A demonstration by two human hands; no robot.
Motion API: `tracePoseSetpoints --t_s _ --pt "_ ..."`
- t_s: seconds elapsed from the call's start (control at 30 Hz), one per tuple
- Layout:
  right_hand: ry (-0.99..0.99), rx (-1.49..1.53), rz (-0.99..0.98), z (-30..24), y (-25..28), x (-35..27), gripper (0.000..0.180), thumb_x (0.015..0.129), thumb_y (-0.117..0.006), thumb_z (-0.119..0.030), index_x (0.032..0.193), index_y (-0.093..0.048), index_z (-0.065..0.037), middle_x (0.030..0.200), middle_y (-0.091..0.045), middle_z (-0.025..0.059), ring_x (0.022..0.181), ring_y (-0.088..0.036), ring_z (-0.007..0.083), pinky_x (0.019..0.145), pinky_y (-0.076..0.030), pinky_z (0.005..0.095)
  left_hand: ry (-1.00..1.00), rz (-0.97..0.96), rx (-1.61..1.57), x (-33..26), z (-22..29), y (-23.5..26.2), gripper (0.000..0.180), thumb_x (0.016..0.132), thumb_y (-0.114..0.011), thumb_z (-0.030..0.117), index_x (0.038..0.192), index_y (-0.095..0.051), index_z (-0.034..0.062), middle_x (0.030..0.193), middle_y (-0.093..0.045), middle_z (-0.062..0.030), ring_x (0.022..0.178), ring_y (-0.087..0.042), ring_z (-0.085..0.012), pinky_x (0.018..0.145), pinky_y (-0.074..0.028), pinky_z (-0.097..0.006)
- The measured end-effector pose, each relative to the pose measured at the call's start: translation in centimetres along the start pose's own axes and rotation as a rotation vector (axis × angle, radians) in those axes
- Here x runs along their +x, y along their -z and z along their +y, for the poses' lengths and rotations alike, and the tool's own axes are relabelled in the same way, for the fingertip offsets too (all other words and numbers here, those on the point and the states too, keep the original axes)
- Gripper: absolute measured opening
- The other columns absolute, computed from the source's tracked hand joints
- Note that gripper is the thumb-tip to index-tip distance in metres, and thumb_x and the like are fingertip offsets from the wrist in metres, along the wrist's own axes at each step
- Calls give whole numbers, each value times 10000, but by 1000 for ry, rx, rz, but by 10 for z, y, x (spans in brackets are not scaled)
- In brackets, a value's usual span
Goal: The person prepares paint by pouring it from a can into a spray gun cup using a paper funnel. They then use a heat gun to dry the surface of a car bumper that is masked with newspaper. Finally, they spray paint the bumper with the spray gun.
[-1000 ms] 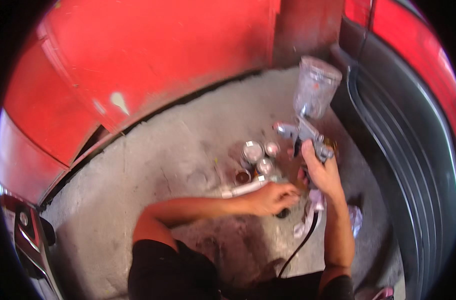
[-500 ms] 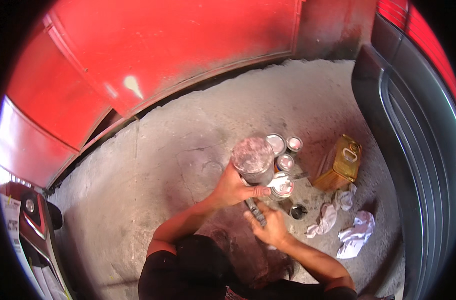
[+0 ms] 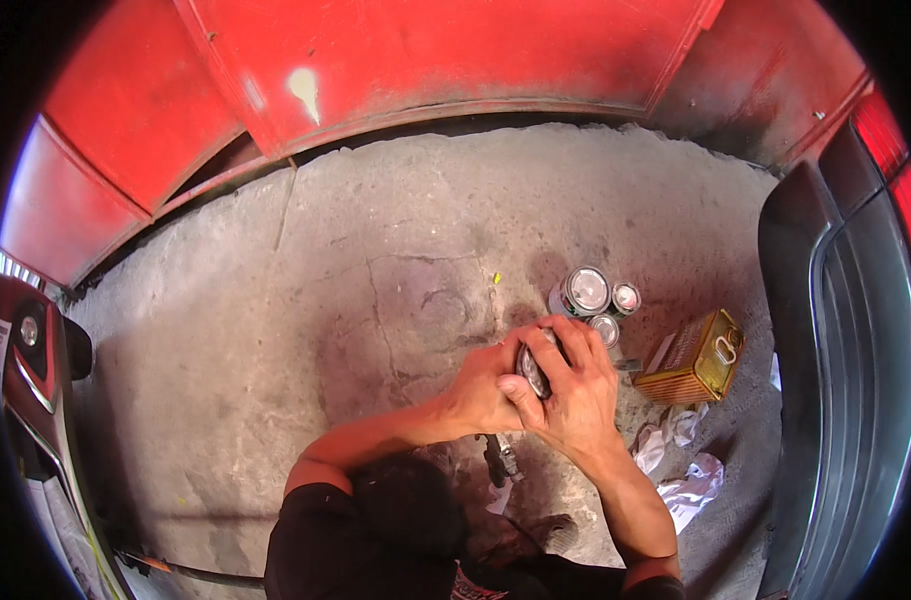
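Note:
Both my hands close round the cup (image 3: 533, 367) of a paint spray gun, in front of my body. My left hand (image 3: 476, 392) wraps the cup's near left side. From above and the right, my right hand (image 3: 584, 392) clasps its top, the fingers curled over the far edge and the thumb across the near side. Only a dark, shiny strip of the cup shows between the hands. Below them hangs the gun's dark and silver metal body (image 3: 501, 460). Just beyond my right hand stand a large round tin (image 3: 587, 290) and two smaller tins (image 3: 626, 298).
To the right stands a rectangular gold can (image 3: 711, 365) with a top handle. Crumpled white paper (image 3: 696, 490) lies nearer. A dark bumper-like panel (image 3: 846, 400) borders the right; red metal panels (image 3: 426, 60) run along the back. A vehicle part (image 3: 36, 370) is at left.
My right hand has moved up from the gun's handle onto the top of the cup. My view has shifted, and a tin near the hands is now hidden.

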State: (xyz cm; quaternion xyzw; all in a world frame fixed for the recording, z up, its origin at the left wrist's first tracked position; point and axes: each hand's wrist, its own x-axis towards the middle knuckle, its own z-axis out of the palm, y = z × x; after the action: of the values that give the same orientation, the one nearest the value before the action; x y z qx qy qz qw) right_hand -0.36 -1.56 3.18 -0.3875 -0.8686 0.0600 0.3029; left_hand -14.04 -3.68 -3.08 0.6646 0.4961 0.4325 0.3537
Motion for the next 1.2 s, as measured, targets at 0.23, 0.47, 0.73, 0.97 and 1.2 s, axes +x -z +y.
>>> tracePoseSetpoints --t_s 0.23,0.47,0.73,0.97,1.2 --pt "-217 894 294 23 18 5 433 921 -565 -432 988 -642 -11 1114 -611 182 996 -610 307 942 -464 427 -310 64 -234 -9 -22 3 928 573 -884 251 1327 -393 23 1143 -626 -157 998 -658 -309 830 -534 -380" --pt "-418 906 362 41 50 1 532 1006 -383 -451 1114 -585 29 1156 -594 174 1070 -587 274 970 -445 413 -385 -27 -190 -10 -21 16 963 531 -929 244 1304 -405 12 1107 -634 -159 946 -677 -286 806 -547 -366" --pt "123 6 -171 -5 16 6 353 819 -670 -311 1076 -646 -71 1180 -558 129 1104 -516 321 944 -421 445 -337 85 -23 -14 -32 -5 847 559 -860 273 1257 -456 14 997 -647 -183 807 -671 -359 667 -548 -415" --pt "182 -14 -179 -11 8 4 346 802 -681 -313 1076 -672 -102 1158 -566 107 1105 -510 303 940 -406 446 -322 45 32 -7 -32 0 774 581 -822 319 1248 -537 50 1132 -610 -155 847 -656 -349 679 -537 -404" --pt "151 -8 -118 -17 3 8 287 700 -683 -178 972 -722 -91 1109 -628 89 1022 -581 288 877 -463 439 -226 -22 -192 -3 -28 1 693 571 -804 364 1170 -582 94 1114 -597 -142 906 -637 -347 706 -528 -428"
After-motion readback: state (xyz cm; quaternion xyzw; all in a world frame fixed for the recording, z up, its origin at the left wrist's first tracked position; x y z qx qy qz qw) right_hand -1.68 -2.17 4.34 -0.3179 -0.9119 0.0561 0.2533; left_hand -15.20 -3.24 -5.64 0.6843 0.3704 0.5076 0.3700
